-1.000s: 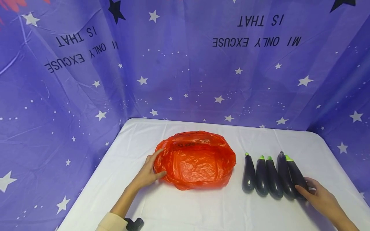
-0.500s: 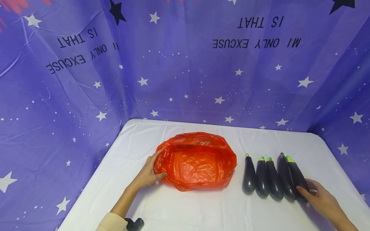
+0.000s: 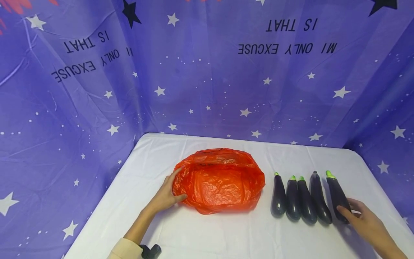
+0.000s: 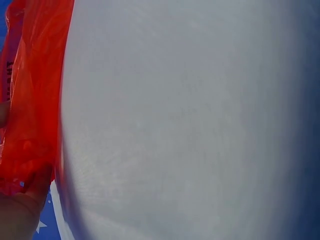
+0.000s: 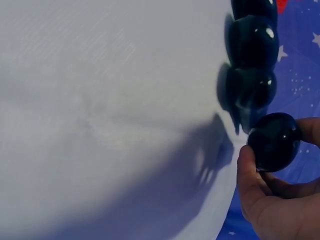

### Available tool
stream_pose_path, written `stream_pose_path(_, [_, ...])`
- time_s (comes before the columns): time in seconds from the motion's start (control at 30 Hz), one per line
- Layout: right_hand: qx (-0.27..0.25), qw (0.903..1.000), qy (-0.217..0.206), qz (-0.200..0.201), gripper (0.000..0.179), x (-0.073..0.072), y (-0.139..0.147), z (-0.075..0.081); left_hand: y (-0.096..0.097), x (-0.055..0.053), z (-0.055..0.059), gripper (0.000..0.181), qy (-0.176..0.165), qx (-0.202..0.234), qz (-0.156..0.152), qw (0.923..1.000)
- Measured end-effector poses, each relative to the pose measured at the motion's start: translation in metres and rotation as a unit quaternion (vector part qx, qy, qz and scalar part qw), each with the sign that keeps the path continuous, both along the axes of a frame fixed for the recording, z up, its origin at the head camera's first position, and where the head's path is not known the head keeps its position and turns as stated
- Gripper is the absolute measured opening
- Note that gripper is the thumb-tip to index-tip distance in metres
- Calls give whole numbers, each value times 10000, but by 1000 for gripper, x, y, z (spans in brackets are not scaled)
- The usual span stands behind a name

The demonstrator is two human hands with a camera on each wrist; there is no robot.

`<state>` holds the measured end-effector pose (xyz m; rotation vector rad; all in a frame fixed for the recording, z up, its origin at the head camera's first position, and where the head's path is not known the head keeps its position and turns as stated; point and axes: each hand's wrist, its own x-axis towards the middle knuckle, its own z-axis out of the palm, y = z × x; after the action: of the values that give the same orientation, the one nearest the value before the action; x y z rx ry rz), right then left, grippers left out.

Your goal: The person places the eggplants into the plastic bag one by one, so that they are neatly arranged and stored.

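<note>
A red plastic bag [image 3: 223,187] lies with its mouth spread open at the middle of the table. My left hand [image 3: 166,192] holds the bag's left edge between thumb and fingers; in the left wrist view a finger shows through the thin plastic. My right hand [image 3: 365,219] grips the lower end of an eggplant [image 3: 337,196] with a bright green cap, a little apart from the row. In the right wrist view the held eggplant [image 5: 274,141] sits between thumb and fingers, above the cloth. Several other eggplants [image 3: 292,201] lie side by side between bag and right hand.
White cloth covers the table [image 3: 207,237]. Purple star-printed curtains [image 3: 226,90] stand behind it and on both sides. A small black object [image 3: 151,251] shows at the near edge by the left sleeve [image 3: 124,248].
My right hand has lifted the outermost eggplant and shifted it slightly right, opening a gap from its neighbour. The left hand and the bag stay put.
</note>
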<state>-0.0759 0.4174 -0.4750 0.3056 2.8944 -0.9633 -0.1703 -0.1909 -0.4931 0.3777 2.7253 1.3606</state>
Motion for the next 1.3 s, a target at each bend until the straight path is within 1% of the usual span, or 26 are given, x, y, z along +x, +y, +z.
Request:
stream_pose_path(0.13, [-147, 9999, 70, -4, 70, 1, -6, 7, 0, 0, 0, 98, -68, -9, 16, 10000])
stream_pose_path(0.27, [-225, 9996, 145, -1, 69, -1, -14, 14, 0, 0, 0, 98, -60, 28, 3, 10000])
stream_pose_path(0.37, [-240, 9997, 90, 6, 71, -4, -20, 20, 0, 0, 2, 98, -74, 56, 4, 10000])
stream_pose_path(0.47, [-279, 9996, -11, 105, 72, -8, -26, 26, 1, 1, 3, 98, -68, 77, 3, 9999])
stream_pose_path(0.57, [-336, 9993, -6, 168, 72, -10, -33, 31, 1, 1, 4, 99, -28, 77, -5, 10000])
stream_pose_path(0.63, [-377, 9991, 52, 209, 70, -10, -37, 34, 1, 0, 4, 99, 1, 77, -15, 10000])
stream_pose_path(0.7, [-407, 9986, 231, 255, 66, -10, -43, 35, 1, 0, 3, 99, 30, 72, -22, 10000])
stream_pose_path(0.87, [-468, 9972, 447, 370, 62, -12, -57, 41, 1, 0, 1, 99, 29, 66, -18, 10000])
stream_pose_path(1.07, [-623, 9956, 497, 494, 61, -18, -75, 51, 0, 1, 1, 99, -55, 33, 7, 10000])
stream_pose_path(1.3, [-938, 9919, 570, 639, 62, -27, -96, 62, 1, 1, 1, 99, -58, -3, 17, 10000])
